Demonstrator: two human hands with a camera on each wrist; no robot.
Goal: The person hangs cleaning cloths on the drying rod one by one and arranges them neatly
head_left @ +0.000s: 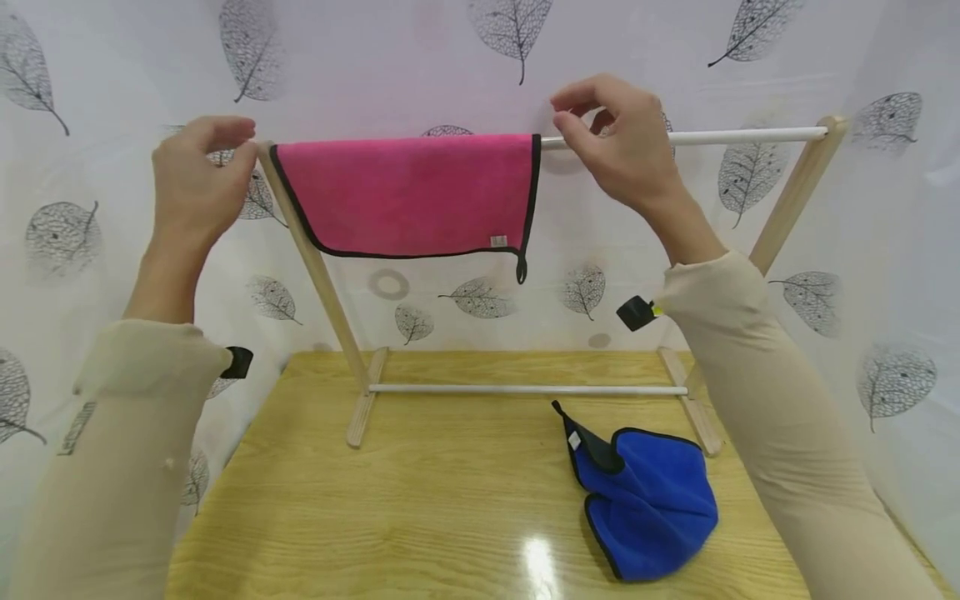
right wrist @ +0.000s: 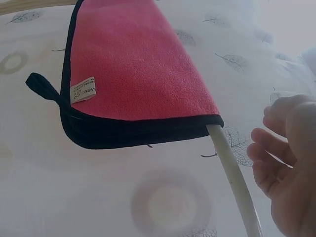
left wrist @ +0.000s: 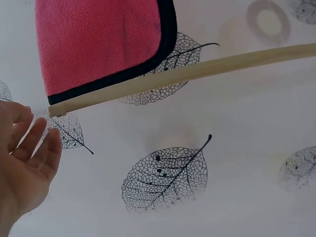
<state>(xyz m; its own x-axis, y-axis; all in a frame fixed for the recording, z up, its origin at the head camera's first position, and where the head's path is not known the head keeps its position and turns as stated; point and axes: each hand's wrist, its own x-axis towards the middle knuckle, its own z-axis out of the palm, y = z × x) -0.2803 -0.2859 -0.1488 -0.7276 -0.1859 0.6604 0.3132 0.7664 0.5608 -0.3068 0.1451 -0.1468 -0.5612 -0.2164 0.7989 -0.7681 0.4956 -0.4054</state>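
A pink towel [head_left: 408, 196] with black edging hangs folded over the white top bar [head_left: 750, 136] of a wooden rack, at its left end. A small label and a black loop show at its lower right corner. My left hand [head_left: 197, 179] is beside the rack's left top end, fingers loosely bent around nothing; the left wrist view shows its fingertips close to the wooden post [left wrist: 148, 81]. Just right of the towel's edge, by the bar, my right hand [head_left: 618, 137] has bent fingers with a gap to the thumb. In the right wrist view, that hand [right wrist: 291, 153] holds nothing.
A crumpled blue towel [head_left: 652, 500] with black edging lies on the wooden table [head_left: 375, 500] at the front right. The rack's feet [head_left: 367, 400] stand on the table, joined by a low white bar [head_left: 525, 389]. Behind hangs a leaf-patterned white curtain [head_left: 360, 67].
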